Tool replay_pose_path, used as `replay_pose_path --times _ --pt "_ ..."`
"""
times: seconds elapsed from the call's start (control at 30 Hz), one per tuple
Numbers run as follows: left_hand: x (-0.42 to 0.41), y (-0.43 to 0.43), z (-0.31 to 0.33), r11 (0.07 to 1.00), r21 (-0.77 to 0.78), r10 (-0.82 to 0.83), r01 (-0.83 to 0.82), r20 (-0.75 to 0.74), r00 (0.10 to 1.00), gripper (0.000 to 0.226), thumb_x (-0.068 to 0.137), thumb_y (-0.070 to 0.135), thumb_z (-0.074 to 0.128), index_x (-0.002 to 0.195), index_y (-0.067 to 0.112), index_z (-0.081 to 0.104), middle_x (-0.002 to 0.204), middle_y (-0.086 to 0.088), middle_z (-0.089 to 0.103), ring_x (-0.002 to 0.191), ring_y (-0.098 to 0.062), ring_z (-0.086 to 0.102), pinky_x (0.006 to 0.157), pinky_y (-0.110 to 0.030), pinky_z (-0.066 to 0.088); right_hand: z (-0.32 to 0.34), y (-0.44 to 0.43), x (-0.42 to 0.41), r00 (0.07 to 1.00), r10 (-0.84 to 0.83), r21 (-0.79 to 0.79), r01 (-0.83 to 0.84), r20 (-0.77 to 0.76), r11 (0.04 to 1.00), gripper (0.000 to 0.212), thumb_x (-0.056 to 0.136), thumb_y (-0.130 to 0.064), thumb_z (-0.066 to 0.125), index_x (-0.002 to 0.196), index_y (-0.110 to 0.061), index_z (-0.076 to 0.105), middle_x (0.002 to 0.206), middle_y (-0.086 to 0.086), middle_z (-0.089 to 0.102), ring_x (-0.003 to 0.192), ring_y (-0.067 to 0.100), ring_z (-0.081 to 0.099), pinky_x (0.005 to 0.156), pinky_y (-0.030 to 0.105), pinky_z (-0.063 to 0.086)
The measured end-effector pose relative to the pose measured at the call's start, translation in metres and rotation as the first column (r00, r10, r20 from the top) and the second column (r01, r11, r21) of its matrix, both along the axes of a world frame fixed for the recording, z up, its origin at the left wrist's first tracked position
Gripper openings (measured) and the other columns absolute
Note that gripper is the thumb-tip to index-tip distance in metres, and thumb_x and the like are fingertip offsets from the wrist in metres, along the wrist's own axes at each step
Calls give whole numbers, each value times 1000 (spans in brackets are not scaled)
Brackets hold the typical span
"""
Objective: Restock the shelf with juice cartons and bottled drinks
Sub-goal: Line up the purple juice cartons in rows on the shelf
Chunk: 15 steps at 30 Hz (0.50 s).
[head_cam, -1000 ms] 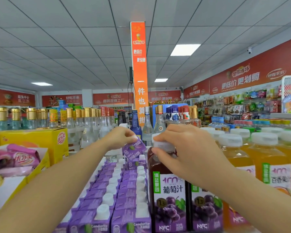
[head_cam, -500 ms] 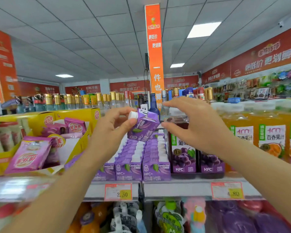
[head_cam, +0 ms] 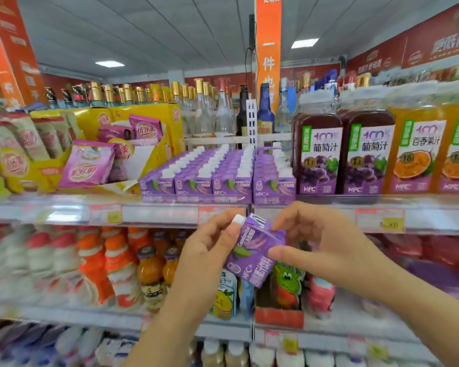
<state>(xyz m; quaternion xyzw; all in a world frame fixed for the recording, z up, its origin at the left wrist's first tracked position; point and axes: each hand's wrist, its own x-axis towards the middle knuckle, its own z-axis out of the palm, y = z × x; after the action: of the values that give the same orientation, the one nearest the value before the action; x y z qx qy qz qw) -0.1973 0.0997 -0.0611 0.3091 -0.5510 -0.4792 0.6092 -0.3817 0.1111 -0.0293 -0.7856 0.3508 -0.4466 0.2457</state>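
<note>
Both grips and the carton between them have dropped since the earlier frame, from level with the stocked rows to below the shelf's front edge; the right grip, then loose beside the carton, is now on it.

1. Left grip (head_cam: 204, 250): fingers curled, pinching the purple carton (head_cam: 252, 250) along its left edge, fingertips just under the white cap (head_cam: 238, 219).
2. Right grip (head_cam: 323, 247): closed on the same carton, fingers over the upper right corner, thumb beneath the right side.
3. Carton position: held between the 2 grips, clear of any support, tilted with the cap toward the upper left. It sits in front of the price rail (head_cam: 157, 214) and below the 4 files of matching cartons (head_cam: 217, 176).
4. Handling, judged: small and light; paperboard faces likely yield under a squeeze, while edges and corners are stiffer. Glossy print may slide. Best held across opposite edges, not by the cap or the broad faces.
5. Surroundings: grape juice bottles (head_cam: 319, 152) stand touching the carton files on their right, orange juice bottles (head_cam: 416, 154) beyond them. The lower shelf is blurred.
</note>
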Motion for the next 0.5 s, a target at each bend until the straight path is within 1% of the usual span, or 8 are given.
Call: replay_pose_path --times 0.07,0.1,0.17,0.3,0.43,0.5 --pt "-3 5 -10 998 59 -18 20 -25 1000 24 67 39 65 88 38 76 99 -3 74 88 -17 69 79 -38 53 -11 5 -3 999 -33 42 33 4 999 20 73 -27 82 82 -29 64 76 -9 67 67 7 62 64 16 47" --pt "-3 7 -15 997 75 -24 26 -29 999 25 65 39 66 89 39 76 99 -2 74 88 -17 69 77 -36 53 -15 8 -4 999 -49 58 49 -10 997 19 74 -24 81 81 -27 64 75 -8 66 66 7 62 63 16 47" --pt "-4 10 -22 995 89 -42 43 -12 999 29 62 42 66 89 42 75 98 0 74 87 -14 69 73 -29 55 -21 13 -5 997 -64 93 68 -42 993 20 75 -19 80 82 -25 62 74 -9 66 65 6 62 63 18 47" --pt "-8 12 -29 990 110 -87 85 14 996 28 64 39 66 91 41 75 95 1 74 86 -13 68 73 -27 55 -28 16 -7 992 -73 137 87 -101 987 24 73 -12 81 80 -20 59 68 -19 63 60 0 60 59 14 46" --pt "-11 14 -31 987 121 -114 106 65 991 27 70 43 76 96 38 74 99 -2 73 90 -15 67 78 -31 53 -33 17 -10 986 -80 179 106 -147 978 26 71 -15 82 79 -22 58 67 -18 63 61 2 60 58 16 46" --pt "-11 14 -32 979 161 -136 126 56 989 27 73 40 71 98 32 74 97 -3 73 87 -14 68 73 -29 55 -33 18 -12 984 -68 191 100 -165 976 28 70 -20 84 78 -25 58 68 -13 64 62 5 61 59 18 47"
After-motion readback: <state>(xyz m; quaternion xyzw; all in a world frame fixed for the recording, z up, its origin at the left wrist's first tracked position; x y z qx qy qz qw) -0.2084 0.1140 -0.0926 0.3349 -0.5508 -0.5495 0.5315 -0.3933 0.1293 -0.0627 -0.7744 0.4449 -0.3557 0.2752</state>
